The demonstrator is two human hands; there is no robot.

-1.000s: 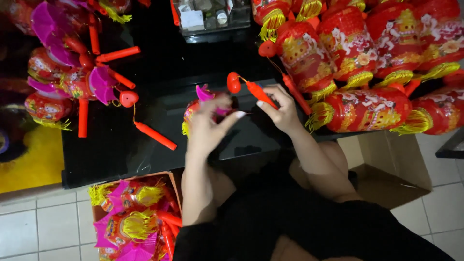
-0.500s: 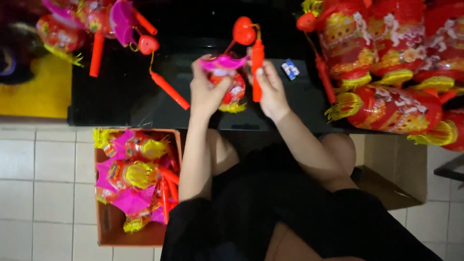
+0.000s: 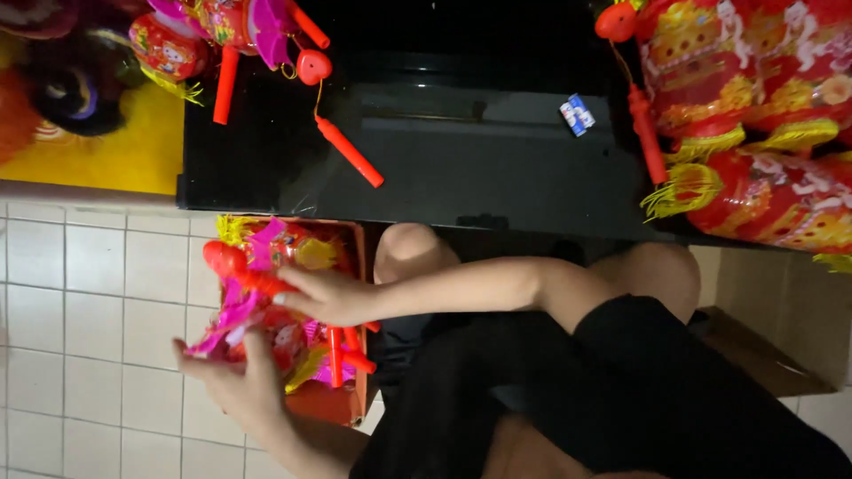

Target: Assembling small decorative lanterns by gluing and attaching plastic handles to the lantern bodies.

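Both hands hold one folded toy lantern [image 3: 240, 302] over an orange box [image 3: 333, 404] of more lanterns on the tiled floor. The right hand [image 3: 328, 297] is closed on its red handle; the left hand [image 3: 235, 381] grips the pink paper from below. Behind, the black bench [image 3: 479, 168] carries a loose red stick [image 3: 349, 151] (and heaps of lanterns [image 3: 754, 133]).
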